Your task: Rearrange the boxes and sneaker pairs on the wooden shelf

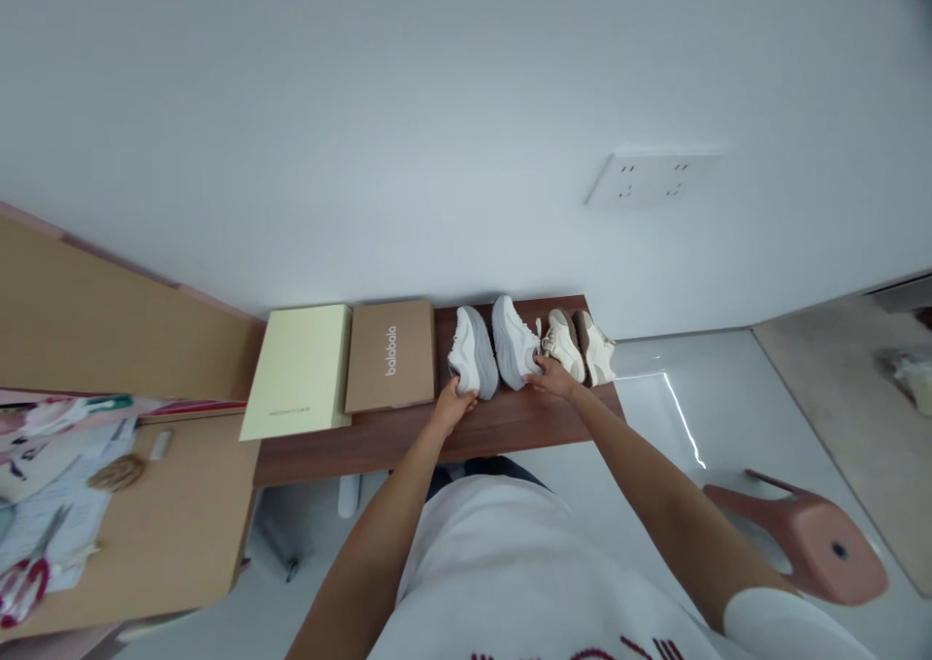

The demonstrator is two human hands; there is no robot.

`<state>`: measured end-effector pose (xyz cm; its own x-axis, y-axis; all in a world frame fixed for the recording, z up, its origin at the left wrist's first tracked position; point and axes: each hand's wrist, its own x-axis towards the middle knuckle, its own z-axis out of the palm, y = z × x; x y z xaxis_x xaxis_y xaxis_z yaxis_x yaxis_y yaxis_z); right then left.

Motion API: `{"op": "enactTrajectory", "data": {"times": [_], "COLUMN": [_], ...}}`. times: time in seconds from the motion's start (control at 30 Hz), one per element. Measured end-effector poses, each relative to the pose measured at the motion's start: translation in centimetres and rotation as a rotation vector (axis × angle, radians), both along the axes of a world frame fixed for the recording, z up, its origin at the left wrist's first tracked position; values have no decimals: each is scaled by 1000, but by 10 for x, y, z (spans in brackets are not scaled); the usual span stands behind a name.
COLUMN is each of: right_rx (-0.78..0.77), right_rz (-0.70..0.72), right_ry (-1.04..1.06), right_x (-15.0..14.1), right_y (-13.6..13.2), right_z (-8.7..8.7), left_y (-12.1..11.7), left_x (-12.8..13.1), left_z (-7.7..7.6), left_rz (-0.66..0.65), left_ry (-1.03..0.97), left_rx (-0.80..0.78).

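Note:
Two white sneakers stand side by side on a dark wooden bench against the wall. My left hand grips the heel of the left white sneaker, fingers closed around it. The heel of the right white sneaker is in my right hand, fingers curled on it. Just to the right stands a pair of cream and brown sneakers, touching the white pair.
A brown shoebox and a pale yellow box lie on the bench's left half. A light wooden desk with papers stands at left. A pink stool sits on the white floor at right. A wall socket is above.

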<state>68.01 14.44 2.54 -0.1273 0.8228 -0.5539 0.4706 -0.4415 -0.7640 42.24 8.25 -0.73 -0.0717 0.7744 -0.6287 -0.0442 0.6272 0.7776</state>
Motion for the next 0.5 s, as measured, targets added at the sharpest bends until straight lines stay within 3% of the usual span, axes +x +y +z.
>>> {"op": "enactTrajectory", "data": {"times": [0.2,0.37,0.5], "right_rx": [275,323,344], "right_rz": [215,318,379], "right_ry": [-249,-439,-548], "right_x": [11,5,-10], "right_y": [5,1,-8], "right_z": [26,44,42], "left_y": [-6,-4,0], "left_x": [0,1,6], "left_z": [10,33,52], "left_rz": [-89,-298,-423], "left_ry": [106,452,734], "left_rx": [111,239,292]}}
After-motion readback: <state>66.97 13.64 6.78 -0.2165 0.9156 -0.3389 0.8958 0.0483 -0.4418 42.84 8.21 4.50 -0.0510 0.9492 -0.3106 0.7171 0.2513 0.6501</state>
